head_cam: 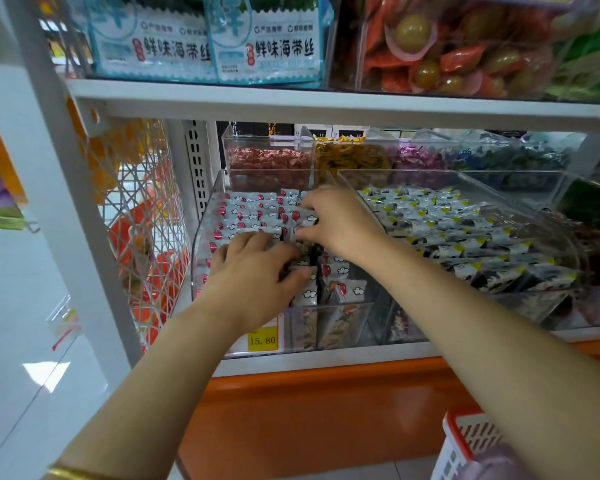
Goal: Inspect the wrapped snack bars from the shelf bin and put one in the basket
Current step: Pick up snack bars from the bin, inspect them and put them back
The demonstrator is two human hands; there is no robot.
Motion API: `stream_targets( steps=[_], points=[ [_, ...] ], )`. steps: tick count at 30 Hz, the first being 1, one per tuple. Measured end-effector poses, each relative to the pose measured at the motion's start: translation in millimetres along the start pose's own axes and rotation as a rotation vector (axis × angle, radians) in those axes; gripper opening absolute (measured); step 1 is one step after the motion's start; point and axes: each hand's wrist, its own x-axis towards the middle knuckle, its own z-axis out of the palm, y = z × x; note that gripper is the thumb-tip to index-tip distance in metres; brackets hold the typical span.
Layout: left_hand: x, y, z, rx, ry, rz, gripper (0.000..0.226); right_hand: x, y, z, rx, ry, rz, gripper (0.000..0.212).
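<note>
A clear plastic shelf bin (201, 237) holds several small wrapped snack bars (250, 216), white with red dots and cloud prints. Both of my hands are inside the bin. My left hand (253, 268) lies on the bars near the front, its fingers and thumb curled around a wrapped bar (305, 275). My right hand (336, 223) reaches in just behind it, its fingertips pinching another bar (303, 221). The red and white basket (461, 441) shows at the bottom right, below my right forearm.
A second clear bin (482, 233) of dark, yellow-tipped packets stands to the right. Smaller bins of coloured candies (267, 164) line the back. A white shelf (326, 105) with seaweed packs hangs close above. A yellow price tag (262, 339) marks the bin front.
</note>
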Motion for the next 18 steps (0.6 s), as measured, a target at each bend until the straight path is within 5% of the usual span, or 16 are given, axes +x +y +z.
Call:
stream_targets(
  steps=[4, 8, 12, 18],
  points=[
    [-1, -4, -6, -0.053, 0.007, -0.011, 0.048, 3, -4, 3, -0.083, -0.219, -0.041, 0.016],
    [0, -10, -13, -0.032, 0.038, -0.040, 0.050, 5, -2, 2, -0.121, -0.390, -0.054, 0.033],
    [-1, -10, -14, -0.028, 0.017, -0.050, 0.049, 12, -1, -6, -0.029, -0.381, -0.076, 0.048],
    [-2, -9, -16, -0.055, 0.008, -0.060, 0.049, 21, 1, -3, 0.053, -0.290, -0.063, 0.041]
  ],
)
